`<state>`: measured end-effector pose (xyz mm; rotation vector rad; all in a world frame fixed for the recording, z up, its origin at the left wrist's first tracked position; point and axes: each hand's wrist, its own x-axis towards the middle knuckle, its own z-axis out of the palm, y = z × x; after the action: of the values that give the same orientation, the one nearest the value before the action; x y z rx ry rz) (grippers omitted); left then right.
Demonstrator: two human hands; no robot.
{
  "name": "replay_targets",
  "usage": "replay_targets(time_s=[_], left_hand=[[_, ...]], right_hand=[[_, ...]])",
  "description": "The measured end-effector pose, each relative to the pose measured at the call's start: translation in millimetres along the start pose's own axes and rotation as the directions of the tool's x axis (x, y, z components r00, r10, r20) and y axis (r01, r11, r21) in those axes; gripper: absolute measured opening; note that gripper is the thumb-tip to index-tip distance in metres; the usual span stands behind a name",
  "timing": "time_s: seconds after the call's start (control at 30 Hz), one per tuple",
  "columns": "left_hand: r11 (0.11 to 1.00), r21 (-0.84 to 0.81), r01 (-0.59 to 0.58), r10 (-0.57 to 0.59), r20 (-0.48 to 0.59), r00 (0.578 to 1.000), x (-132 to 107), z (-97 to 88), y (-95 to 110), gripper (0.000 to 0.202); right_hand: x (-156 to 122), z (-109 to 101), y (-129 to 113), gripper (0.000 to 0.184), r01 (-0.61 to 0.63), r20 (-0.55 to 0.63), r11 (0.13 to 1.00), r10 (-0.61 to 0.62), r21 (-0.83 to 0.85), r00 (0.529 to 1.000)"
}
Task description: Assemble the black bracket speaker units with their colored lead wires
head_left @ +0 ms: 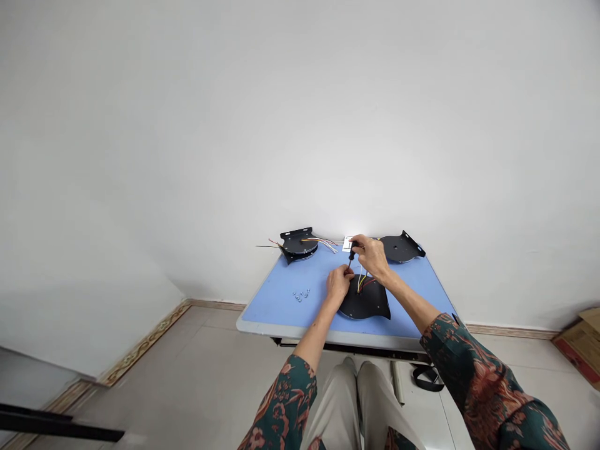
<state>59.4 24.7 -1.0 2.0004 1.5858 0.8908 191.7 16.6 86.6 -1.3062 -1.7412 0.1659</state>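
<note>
Screwdriver (351, 254), black-handled, gripped in the closed right hand (368, 255), its shaft slanting down to the pinched fingertips (347, 269) of the left hand (337, 284); any screw there is too small to tell. Wired black plate (364, 303) lies just below, near the blue table's (281, 306) front edge; open tabletop extends leftward to loose screws (300, 295).

Nothing legible in frame. White label (347, 244) at far edge of blue table (281, 306) glares, too small to read; no marks readable on black metal plates (297, 242) either. Red print on cardboard box (584, 340) at rt edge of frame, cut off & too oblique to make out: no brand, no nos.
</note>
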Motion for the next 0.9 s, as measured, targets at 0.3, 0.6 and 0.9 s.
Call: replay_targets(time_s=[0.3,0.6,0.9], left_hand=[[0.952,0.301,-0.056,0.051,0.024,0.998,-2,-3.1,12,0.017],[0.945,0.322,0.054,0.044,-0.292,0.955,-21,-75.8,-60,0.014],[0.957,0.274,0.099,0.004,-0.352,0.936,-68,-106.3,-136,0.011]], right_hand=[[-87,-84,35,0.029,-0.160,-0.544,0.948,0.291,0.276,0.787],[-179,-107,102,0.033,-0.369,-0.436,0.918,0.275,-0.145,0.857],[-189,-99,103,0.025,-0.299,-0.146,0.653,0.279,-0.696,0.949]])
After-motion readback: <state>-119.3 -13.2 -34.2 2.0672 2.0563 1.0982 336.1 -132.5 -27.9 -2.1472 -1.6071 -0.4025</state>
